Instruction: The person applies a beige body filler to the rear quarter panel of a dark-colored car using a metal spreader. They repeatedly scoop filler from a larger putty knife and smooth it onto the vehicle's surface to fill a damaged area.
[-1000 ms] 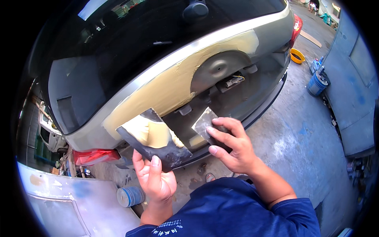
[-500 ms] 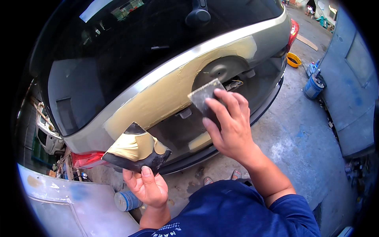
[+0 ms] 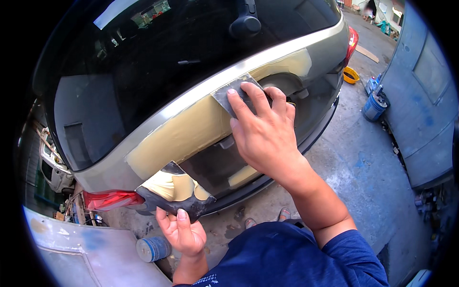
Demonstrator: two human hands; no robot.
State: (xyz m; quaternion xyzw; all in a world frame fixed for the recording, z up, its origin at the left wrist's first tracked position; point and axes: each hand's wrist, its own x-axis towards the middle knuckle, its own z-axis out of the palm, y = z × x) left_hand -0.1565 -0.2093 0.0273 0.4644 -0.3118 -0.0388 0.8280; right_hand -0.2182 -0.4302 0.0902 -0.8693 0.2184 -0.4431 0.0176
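Observation:
My left hand (image 3: 182, 233) pinches the lower edge of a dark, flat square board (image 3: 165, 205) between thumb and fingers. Yellowish body filler (image 3: 173, 185) is heaped across the board's upper face. In my right hand (image 3: 265, 126) is a thin grey square spreader (image 3: 223, 98), its fingers spread over the back. The spreader lies against the upper part of the car's tailgate, over a broad band of yellow filler (image 3: 179, 138). That band runs along the panel under the rear window (image 3: 158, 71). Whatever lies beneath the spreader and fingers is hidden.
The rear wiper base (image 3: 245, 26) juts from the glass. A red tail light (image 3: 109, 200) sits at lower left. To the right stand a blue bucket (image 3: 375, 106), a yellow basin (image 3: 351, 75) and a large bluish panel (image 3: 420, 105). Another blue bucket (image 3: 154, 249) is at lower left.
My right hand has moved up and left, bringing the spreader from in front of the recess onto the tailgate's filler. My left hand and its board have shifted slightly right and down.

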